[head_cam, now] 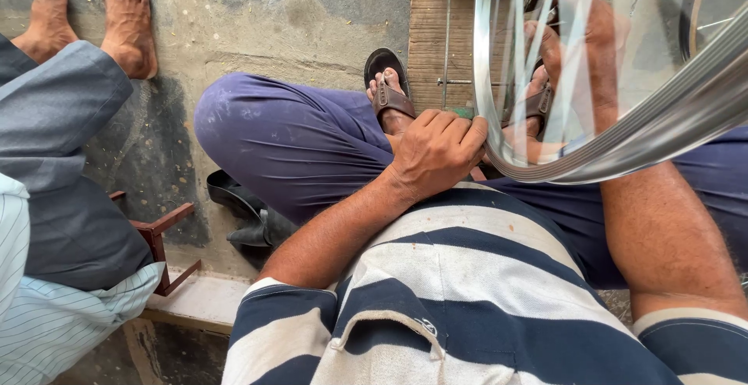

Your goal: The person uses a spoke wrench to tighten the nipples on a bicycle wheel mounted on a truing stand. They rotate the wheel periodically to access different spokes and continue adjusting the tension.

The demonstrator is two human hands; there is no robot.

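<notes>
A shiny metal bicycle wheel rim (623, 147) with thin spokes fills the upper right, blurred and close to the camera. My left hand (438, 151) is closed around the rim's lower left edge, in front of my knee. My right hand (580, 42) shows only dimly through the spokes, up behind the wheel; what it holds is unclear. My right forearm (662, 237) runs up under the rim. I sit in dark blue trousers and a blue and white striped shirt, with brown sandals on my feet (389, 97).
Another person sits at the left in grey trousers (54, 151), bare feet (86, 19) on the concrete floor. A dark red metal frame (160, 237) stands by them. A black rubber piece (249, 217) lies under my leg. A wooden board (432, 34) lies ahead.
</notes>
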